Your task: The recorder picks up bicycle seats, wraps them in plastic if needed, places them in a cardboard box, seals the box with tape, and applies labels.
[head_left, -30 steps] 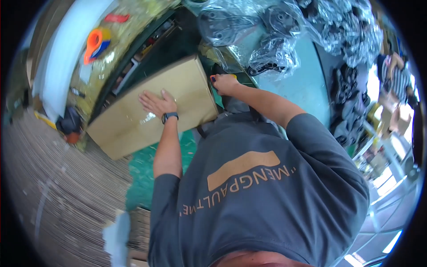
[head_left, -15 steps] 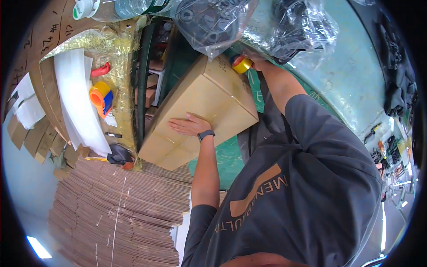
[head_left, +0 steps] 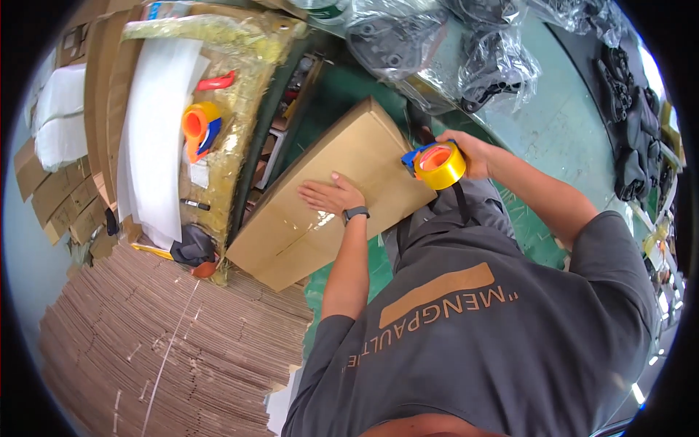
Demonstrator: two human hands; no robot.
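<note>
A long brown cardboard carton (head_left: 342, 171) lies slantwise in front of me, closed on its upper face, with shiny clear tape across its lower-left part. My left hand (head_left: 331, 195), a dark watch at the wrist, rests flat on that face with its fingers stretched out. At the carton's right end my right hand (head_left: 473, 154) grips a tape dispenser (head_left: 441, 166), blue and orange with a roll of yellowish tape. The dispenser's blue end is close to the carton's edge; whether it touches I cannot tell. Part of the right fingers is hidden behind the dispenser.
Left of the carton, a tape-covered bench (head_left: 251, 95) carries white foam sheets (head_left: 156, 131), a second tape dispenser (head_left: 200, 130), a red tool (head_left: 216, 81) and a black marker (head_left: 195, 205). Flattened cartons (head_left: 145, 335) are stacked below. Plastic-wrapped black parts (head_left: 397, 40) lie on the green table (head_left: 561, 109).
My right hand has brought the tape dispenser from behind the carton's far right edge nearer to me, beside its right end. My left hand stays flat on the carton. The whole view has shifted.
</note>
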